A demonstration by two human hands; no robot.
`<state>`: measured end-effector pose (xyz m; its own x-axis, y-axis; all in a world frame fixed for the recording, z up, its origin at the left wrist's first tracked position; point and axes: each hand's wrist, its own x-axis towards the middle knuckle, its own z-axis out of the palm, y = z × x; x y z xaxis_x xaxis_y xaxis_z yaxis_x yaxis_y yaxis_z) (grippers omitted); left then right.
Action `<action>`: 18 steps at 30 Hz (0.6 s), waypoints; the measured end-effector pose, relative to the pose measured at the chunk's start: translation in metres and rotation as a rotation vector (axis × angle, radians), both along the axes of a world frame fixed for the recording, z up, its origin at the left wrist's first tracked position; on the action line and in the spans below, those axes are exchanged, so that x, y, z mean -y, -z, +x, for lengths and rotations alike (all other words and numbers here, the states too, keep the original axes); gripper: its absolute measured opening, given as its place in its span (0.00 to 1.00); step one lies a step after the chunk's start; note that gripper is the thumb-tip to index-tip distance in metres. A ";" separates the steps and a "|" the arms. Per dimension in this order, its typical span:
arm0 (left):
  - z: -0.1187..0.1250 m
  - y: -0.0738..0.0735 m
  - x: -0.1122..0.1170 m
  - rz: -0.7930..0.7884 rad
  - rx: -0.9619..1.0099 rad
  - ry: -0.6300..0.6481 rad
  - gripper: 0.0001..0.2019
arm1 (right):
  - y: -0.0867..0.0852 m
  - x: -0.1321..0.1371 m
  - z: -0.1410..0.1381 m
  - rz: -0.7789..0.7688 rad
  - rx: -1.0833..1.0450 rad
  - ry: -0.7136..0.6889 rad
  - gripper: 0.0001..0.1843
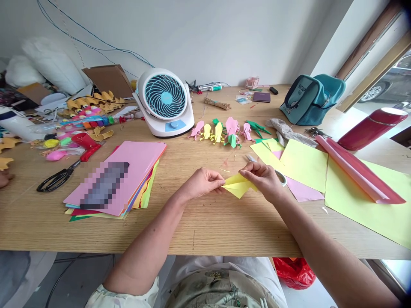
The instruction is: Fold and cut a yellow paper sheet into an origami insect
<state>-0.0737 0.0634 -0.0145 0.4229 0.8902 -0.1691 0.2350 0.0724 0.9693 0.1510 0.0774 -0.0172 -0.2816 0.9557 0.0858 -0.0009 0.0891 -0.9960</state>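
Observation:
A small folded piece of yellow paper (pixel 238 186) is held just above the wooden table between my two hands. My left hand (pixel 205 182) pinches its left corner with thumb and fingertips. At its upper right edge, my right hand (pixel 261 177) grips the paper between thumb and fingers. Partly hidden behind my right hand are scissors (pixel 281 177), with a blade tip showing above it. Several folded paper figures (pixel 231 128) in pink, yellow and green stand further back. Yellow paper sheets (pixel 305 160) lie to the right of my right hand.
A stack of coloured paper (pixel 138 158) with a blurred-out object on it lies left, beside black-handled scissors (pixel 58 177). A white fan (pixel 165 100) stands behind. At right are a red bottle (pixel 369 130), a rolled red sheet (pixel 359 171) and a teal bag (pixel 305 100). Another person's hand (pixel 4 177) shows far left.

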 end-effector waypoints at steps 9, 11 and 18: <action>0.005 -0.008 0.005 0.079 0.058 0.046 0.24 | 0.009 0.003 0.000 0.126 0.144 -0.103 0.16; 0.012 -0.002 0.009 0.126 0.013 0.065 0.18 | 0.008 0.006 -0.004 0.162 0.216 -0.102 0.16; 0.021 0.012 0.011 0.178 -0.058 -0.107 0.14 | 0.003 0.006 -0.003 0.099 0.142 -0.105 0.20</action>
